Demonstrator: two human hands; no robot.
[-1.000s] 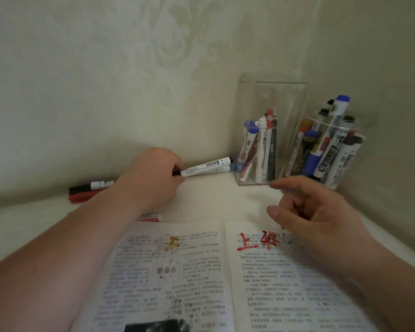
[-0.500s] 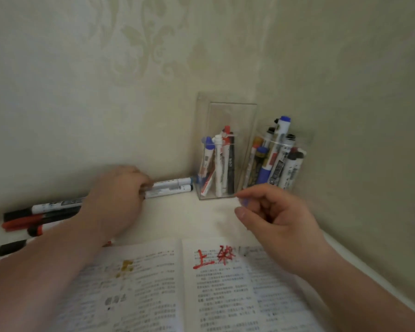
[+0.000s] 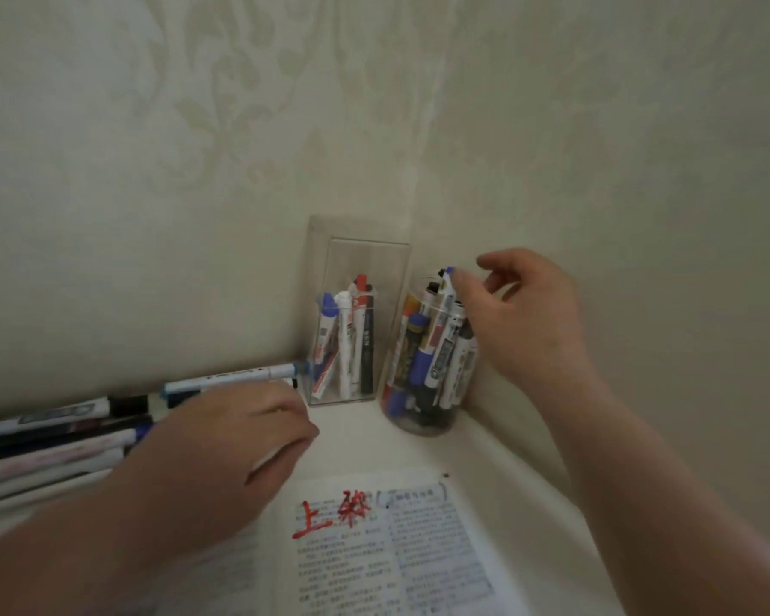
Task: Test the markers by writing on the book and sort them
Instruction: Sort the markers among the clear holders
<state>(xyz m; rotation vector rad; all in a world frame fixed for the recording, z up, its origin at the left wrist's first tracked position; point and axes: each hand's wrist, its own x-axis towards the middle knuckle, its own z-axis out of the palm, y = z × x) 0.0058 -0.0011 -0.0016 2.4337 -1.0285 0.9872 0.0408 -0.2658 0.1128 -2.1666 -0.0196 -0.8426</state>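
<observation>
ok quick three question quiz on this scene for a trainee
1. True or false: the handwriting on the book is blue.
2. What does the right hand reach for? A the book, B the round jar, C a drawer.
3. Fill in: the left hand rests next to a row of loose ____ lying by the wall.

Key: 1 false, it is red. 2 B. 3 markers.
</observation>
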